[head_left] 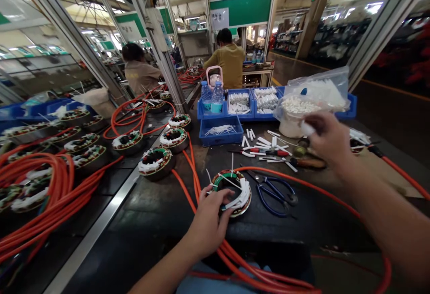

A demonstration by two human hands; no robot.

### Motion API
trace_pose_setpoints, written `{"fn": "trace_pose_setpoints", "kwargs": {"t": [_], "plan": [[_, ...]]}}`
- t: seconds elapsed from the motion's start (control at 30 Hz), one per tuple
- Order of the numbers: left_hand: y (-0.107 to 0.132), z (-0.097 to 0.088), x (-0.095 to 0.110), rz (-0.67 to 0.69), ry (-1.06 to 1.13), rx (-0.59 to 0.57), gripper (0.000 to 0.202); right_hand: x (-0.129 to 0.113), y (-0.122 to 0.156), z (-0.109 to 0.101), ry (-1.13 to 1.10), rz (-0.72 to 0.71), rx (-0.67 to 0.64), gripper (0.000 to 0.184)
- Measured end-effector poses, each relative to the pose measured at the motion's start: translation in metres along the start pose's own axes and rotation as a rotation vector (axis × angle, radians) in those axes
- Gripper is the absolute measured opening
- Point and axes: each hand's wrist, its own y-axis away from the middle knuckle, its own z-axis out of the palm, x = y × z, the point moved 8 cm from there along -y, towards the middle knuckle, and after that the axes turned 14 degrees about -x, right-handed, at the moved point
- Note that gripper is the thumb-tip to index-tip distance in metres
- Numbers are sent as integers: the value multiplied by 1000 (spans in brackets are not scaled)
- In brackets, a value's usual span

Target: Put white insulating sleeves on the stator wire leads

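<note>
My left hand [208, 218] grips the near rim of a round motor stator [235, 191] wound with copper and white sleeving, lying on the dark bench with orange leads [201, 182] running from it. My right hand [327, 139] is raised at the right, fingers pinched on a small white tube piece [307, 127] just in front of a clear plastic bag [312, 95] full of such white pieces. Blue-handled scissors [275, 193] lie right of the stator.
Loose white sleeves and red-handled tools [265, 148] lie behind the stator, with blue bins [220, 130] and two water bottles [212, 97] beyond. Several stators [156, 162] and orange cables [43, 195] fill the conveyor at left. Two people [230, 61] work farther back.
</note>
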Motion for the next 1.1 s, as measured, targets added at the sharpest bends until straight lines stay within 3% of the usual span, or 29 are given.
{"fn": "trace_pose_setpoints", "kwargs": {"t": [0.1,0.17,0.27,0.47,0.8,0.97,1.1], "plan": [[-1,0,1,-14,16,10,32,-82,70,12,-95,-258,-116,20],[0,1,3,13,7,-6,35,-133,121,18,-179,-481,-231,30],[1,2,4,40,-16,-21,39,-164,176,27,-263,-529,-346,42],[2,6,3,59,-57,31,36,-152,225,57,-428,-447,-453,44],[3,6,3,96,-84,69,34,-163,237,58,-317,-450,-457,48],[4,6,3,97,-85,67,35,-168,246,59,-296,-526,-410,57],[4,5,3,102,-83,71,37,-161,252,64,-325,-479,-417,50]]}}
